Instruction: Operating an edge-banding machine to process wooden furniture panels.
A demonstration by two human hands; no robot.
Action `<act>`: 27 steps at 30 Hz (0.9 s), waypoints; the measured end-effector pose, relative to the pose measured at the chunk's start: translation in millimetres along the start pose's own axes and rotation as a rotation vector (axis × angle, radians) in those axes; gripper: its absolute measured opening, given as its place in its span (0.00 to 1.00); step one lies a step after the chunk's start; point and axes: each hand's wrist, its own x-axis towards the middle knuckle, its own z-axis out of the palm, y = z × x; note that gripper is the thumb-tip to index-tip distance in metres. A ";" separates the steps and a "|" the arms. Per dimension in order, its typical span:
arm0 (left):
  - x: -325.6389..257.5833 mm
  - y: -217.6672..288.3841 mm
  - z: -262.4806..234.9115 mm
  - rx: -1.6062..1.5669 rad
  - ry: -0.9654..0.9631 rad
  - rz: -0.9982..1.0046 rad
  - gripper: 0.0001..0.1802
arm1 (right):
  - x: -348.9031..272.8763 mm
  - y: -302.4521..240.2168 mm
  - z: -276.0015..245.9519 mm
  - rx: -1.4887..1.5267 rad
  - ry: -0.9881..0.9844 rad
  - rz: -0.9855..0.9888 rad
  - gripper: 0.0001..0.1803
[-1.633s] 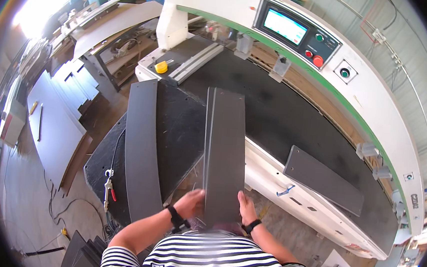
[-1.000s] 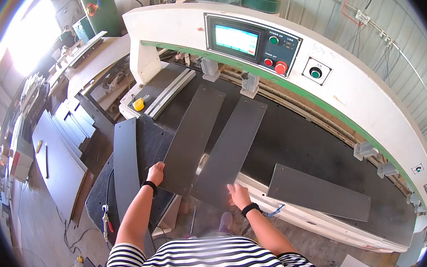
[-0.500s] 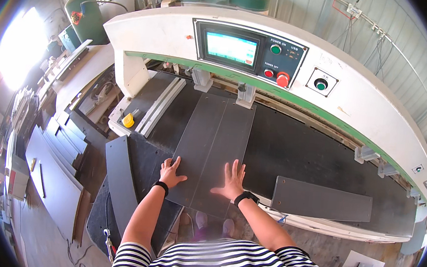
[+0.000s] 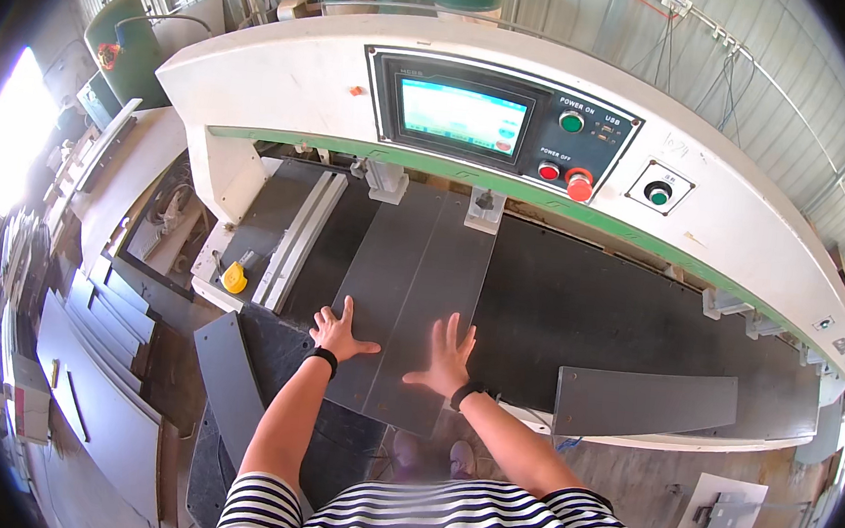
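Note:
Two long grey boards (image 4: 384, 251) lie side by side on the machine's black bed, a thin seam running between them. Their far ends reach beneath the machine's beam, by a metal clamp block (image 4: 483, 211); the near ends stick out over the front edge. My left hand (image 4: 342, 335) is open at the left board's outer edge, fingers spread and thumb pointing inward. On the right board, my right hand (image 4: 443, 360) is also open, palm down with fingers apart. Neither hand grips anything.
The white machine beam (image 4: 288, 80) carries a lit screen (image 4: 464, 116) and buttons. A grey board (image 4: 645, 406) lies at the bed's right front, another board (image 4: 231, 368) at left. A yellow tape measure (image 4: 234, 277) sits near a metal rail (image 4: 300, 240). Stacked panels (image 4: 106, 378) stand far left.
The view has shifted a little, so the machine sits lower and nearer. The boards' far ends appear slightly deeper under the beam. Both hands stay spread on the boards.

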 end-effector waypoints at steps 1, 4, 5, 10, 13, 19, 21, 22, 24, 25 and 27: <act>1.1 -1.6 -0.1 0.004 -0.006 0.000 0.69 | 1.4 -2.2 -0.7 0.004 -0.003 0.005 0.73; 3.0 -0.4 0.1 0.012 -0.019 -0.001 0.71 | 2.0 -3.3 -2.3 -0.009 -0.049 0.040 0.73; 4.9 2.6 -1.0 0.004 -0.017 -0.009 0.71 | 2.3 -2.4 -1.4 -0.014 -0.019 0.021 0.72; 7.7 14.7 -10.7 0.007 -0.048 -0.067 0.73 | 2.6 -5.9 -5.6 0.080 -0.026 -0.003 0.69; 10.8 21.2 -8.3 0.014 -0.019 -0.080 0.73 | 3.5 -0.5 -1.7 0.047 0.009 -0.060 0.68; 10.8 28.0 -12.4 -0.012 -0.046 -0.126 0.74 | 9.4 -5.4 -16.4 -0.033 -0.100 0.007 0.69; 13.7 30.7 -10.6 -0.017 -0.058 -0.129 0.74 | 9.5 3.6 -22.3 -0.108 -0.031 -0.113 0.61; 16.6 35.1 -8.4 -0.023 -0.076 -0.132 0.74 | 10.6 15.3 -29.4 -0.116 -0.018 -0.097 0.61; 11.7 47.3 -11.3 -0.004 -0.077 -0.109 0.73 | 14.5 46.3 -55.5 0.529 0.074 0.007 0.46; 8.5 45.7 -13.4 0.014 -0.071 -0.131 0.72 | 22.7 47.4 -79.6 0.675 0.323 0.006 0.30; 0.1 30.4 -5.7 0.073 0.031 -0.077 0.69 | 36.5 61.2 -147.7 1.102 0.675 0.088 0.15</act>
